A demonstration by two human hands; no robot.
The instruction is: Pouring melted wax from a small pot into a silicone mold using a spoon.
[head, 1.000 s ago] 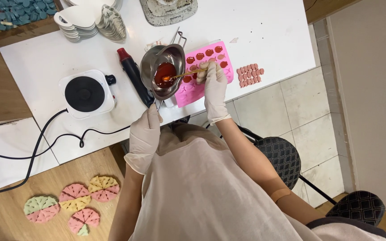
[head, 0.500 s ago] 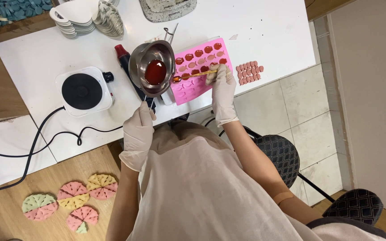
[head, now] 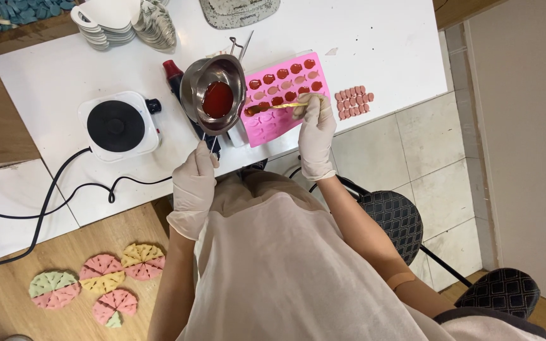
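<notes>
Left hand [head: 194, 183] gripping handle of small steel pot [head: 213, 95] of red liquid, tilted over pink silicone mould [head: 282, 98]; right hand [head: 314, 129] pinching thin yellow stick [head: 289, 105] above mould. Risk of overfilling cavities, spilling onto white worktop [head: 380, 44] beside mould.

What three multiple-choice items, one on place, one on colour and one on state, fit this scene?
1. Where is the hotplate?
A. left of the pot
B. right of the mould
C. on the floor

2. What colour is the liquid in the pot?
A. green
B. red
C. white

3. What is the left hand doing?
A. hanging free
B. resting on the hotplate
C. holding the pot's handle

Answers: 1 A, the hotplate sits on the table, left of the pot. 2 B, the pool is red. 3 C, gloved fingers close on the handle, while the right hand holds a stick over the mould.
</notes>
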